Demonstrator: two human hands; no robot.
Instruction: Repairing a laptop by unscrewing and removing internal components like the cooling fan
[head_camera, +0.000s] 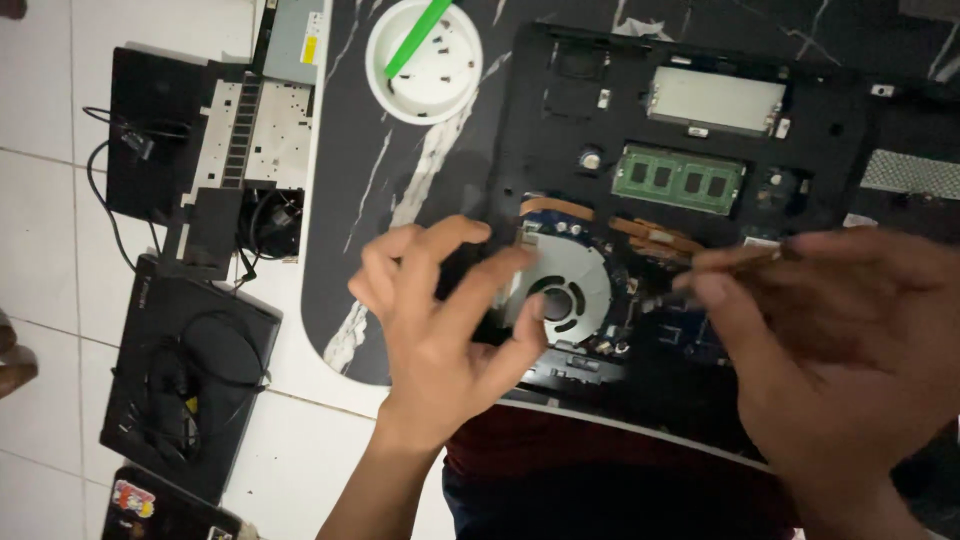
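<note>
**Now at the fan: one tool in, one hand steadying**

Here I have the opened black laptop chassis (700, 200) lying bottom-up on the dark marbled tabletop (370, 150), and I judge the work to be at the round grey cooling fan (565, 290), which sits near the middle of the base. My left hand (440, 320) is spread loose, grasping nothing, fingertips just at the fan's left edge. My right hand (840, 340) pinches a thin dark tool (740, 260) whose tip points left toward the copper heat pipes (650, 238) beside the fan; blur keeps me from telling what the tip touches.

The next move, as I judge it, calls for a steady tip and a light press on the fan housing.

Count: one fan, one green memory module (680, 180), one white round cup (424, 60) far left holding one green stick (418, 38) and a few small dark screws, and two other black devices (190, 370) on the white tile floor (50, 130) at left.
</note>
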